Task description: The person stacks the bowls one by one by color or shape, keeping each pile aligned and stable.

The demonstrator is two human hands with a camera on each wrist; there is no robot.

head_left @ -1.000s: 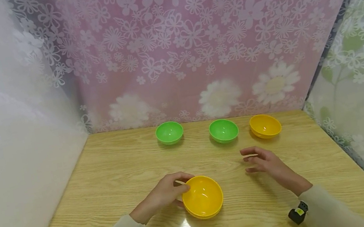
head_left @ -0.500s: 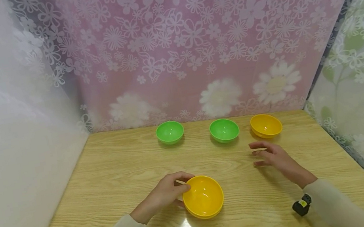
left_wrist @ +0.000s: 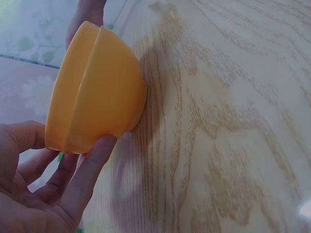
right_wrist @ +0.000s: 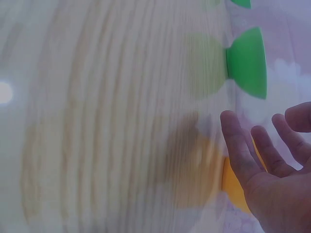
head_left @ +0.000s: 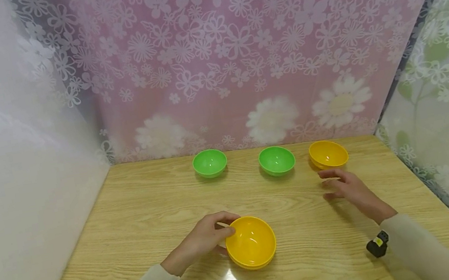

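Observation:
Two nested yellow bowls stand near the front middle of the table, one set inside the other. My left hand grips them at their left side, thumb over the rim; the left wrist view shows the doubled rim of the bowls and the fingers against the lower wall. Farther right, my right hand hangs over the table with fingers loosely extended, holding nothing. Its fingertips are just in front of another yellow bowl at the back right. In the right wrist view the hand partly hides that yellow bowl.
Along the back of the wooden table stand two green bowls, a left one and a middle one. A pink floral curtain rises behind the table, and pale sheets flank it on both sides.
My right hand has moved right and away from me, toward the yellow bowl at the back right. The left hand and the nested bowls have stayed in place.

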